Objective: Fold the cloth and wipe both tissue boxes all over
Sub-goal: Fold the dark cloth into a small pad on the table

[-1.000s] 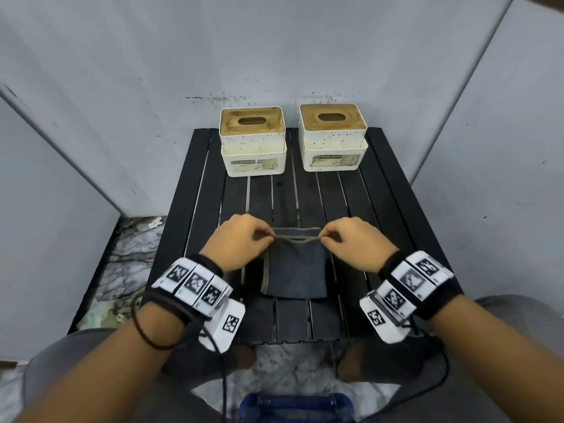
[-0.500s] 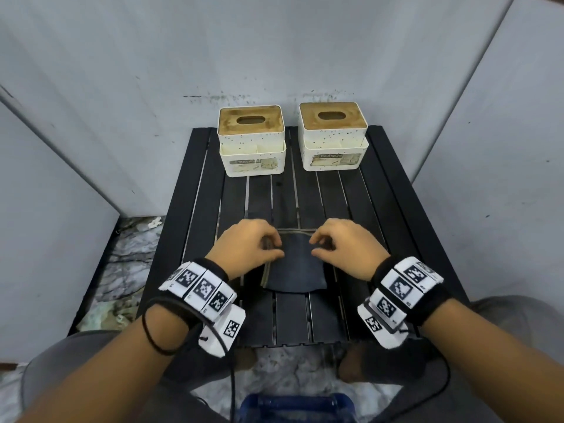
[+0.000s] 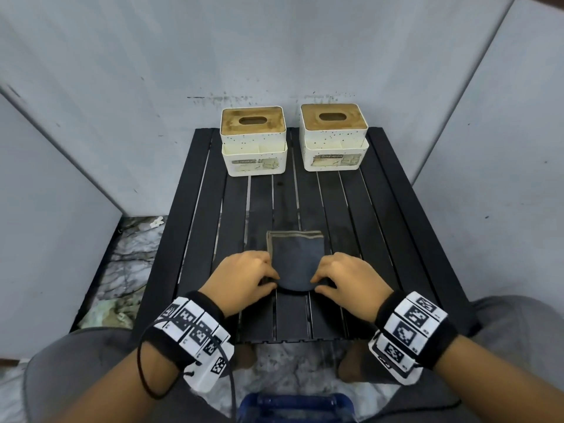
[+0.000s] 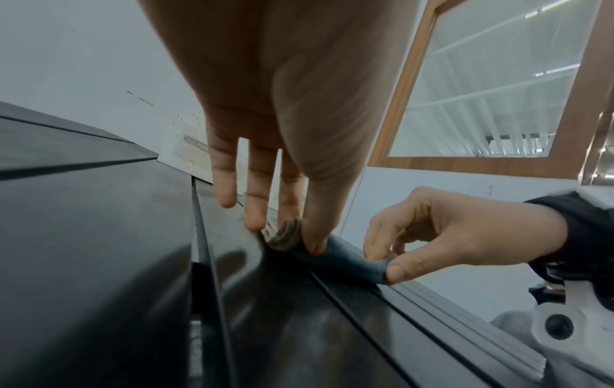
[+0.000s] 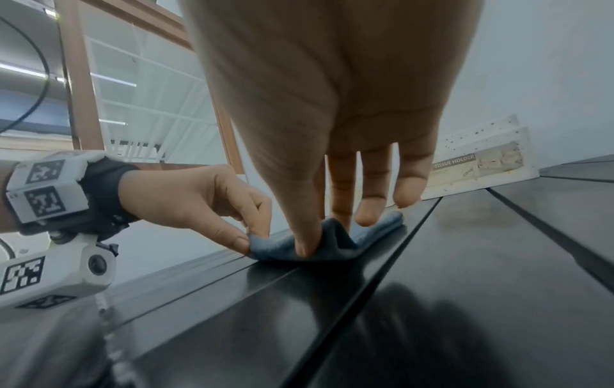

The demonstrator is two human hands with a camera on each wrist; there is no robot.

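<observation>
The cloth (image 3: 295, 264) is pinched at its near corners by the left hand (image 3: 244, 280) and right hand (image 3: 351, 280); edges should be aligned before creasing.

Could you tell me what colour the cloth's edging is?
The cloth is dark blue-grey with tan-grey edging, clearest in the head view.

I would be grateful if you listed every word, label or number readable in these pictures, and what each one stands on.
"TISSUE HOLDER": label on the front of the right tissue box, clearest in the right wrist view.
"TISSUE HO...": same label on the left tissue box, the rest blurred.
Wrist markers: black-and-white code patterns, no words.
Nothing else is readable.
</observation>
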